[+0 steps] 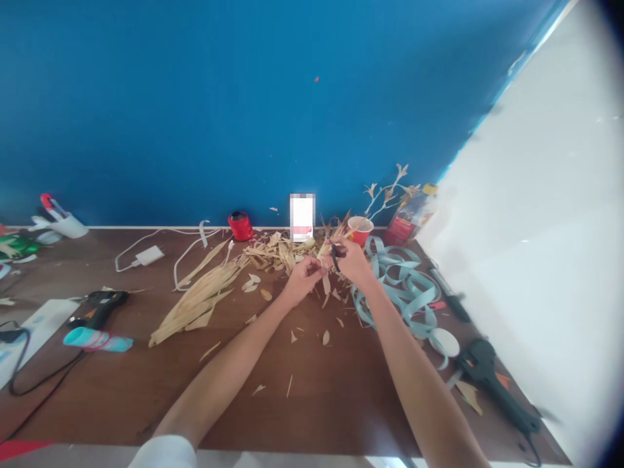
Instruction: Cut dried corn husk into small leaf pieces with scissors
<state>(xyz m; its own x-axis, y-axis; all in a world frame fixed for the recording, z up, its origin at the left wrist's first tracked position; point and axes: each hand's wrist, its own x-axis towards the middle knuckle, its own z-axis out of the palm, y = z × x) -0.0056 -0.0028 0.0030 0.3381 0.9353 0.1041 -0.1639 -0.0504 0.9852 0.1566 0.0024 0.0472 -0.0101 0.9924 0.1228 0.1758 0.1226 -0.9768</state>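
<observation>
My left hand (303,276) is closed in a pinch on a small pale strip of dried leaf (325,283) that hangs down between my two hands. My right hand (351,260) is closed on small black scissors (335,255), held right beside the strip. Both hands hover above a heap of dried straw-coloured leaves (273,253) at the back of the brown table (302,396). Cut leaf bits (325,337) lie scattered below the hands.
A bundle of long dried leaves (195,302) lies at the left. Light blue ribbon coils (404,286), a red cup (361,229) and a black glue gun (487,374) lie right. Another glue gun (100,305), a teal tube (95,339), a white charger (149,255) and a red jar (240,225) sit left.
</observation>
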